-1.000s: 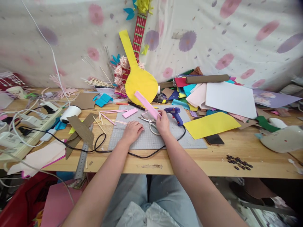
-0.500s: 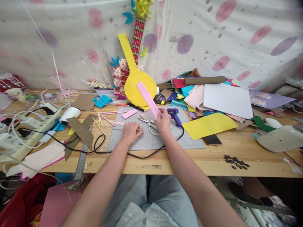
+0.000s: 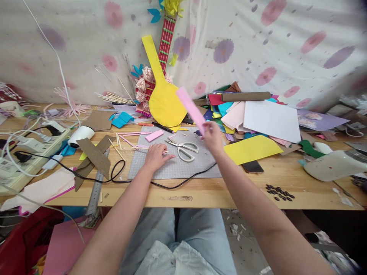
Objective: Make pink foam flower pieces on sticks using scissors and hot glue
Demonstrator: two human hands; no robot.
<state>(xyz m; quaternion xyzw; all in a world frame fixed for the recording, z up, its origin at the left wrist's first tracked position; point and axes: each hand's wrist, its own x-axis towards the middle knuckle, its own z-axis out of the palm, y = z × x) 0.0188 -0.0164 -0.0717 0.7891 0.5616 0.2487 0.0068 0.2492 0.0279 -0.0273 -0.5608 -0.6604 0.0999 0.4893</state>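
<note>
My right hand (image 3: 212,136) pinches the lower end of a pink foam strip (image 3: 190,108) and holds it up in the air, above the right part of the grey cutting mat (image 3: 189,168). The strip is slightly blurred by motion. My left hand (image 3: 156,156) rests on the mat with its fingers lying down over a thin stick, holding nothing that I can make out. White-handled scissors (image 3: 183,148) lie on the mat between my two hands. A shorter pink piece (image 3: 154,135) lies at the mat's far edge.
A yellow paper guitar shape (image 3: 163,95) leans on the flowered cloth behind the mat. Stacked coloured sheets (image 3: 269,120) and a yellow sheet (image 3: 252,149) lie to the right, with a phone (image 3: 252,166). A black cable (image 3: 114,176), a steel ruler (image 3: 96,191) and a power strip (image 3: 31,160) lie at the left.
My right hand has lifted the pink strip up and to the right, off the mat. The scissors now lie uncovered. My left hand has stayed on the mat.
</note>
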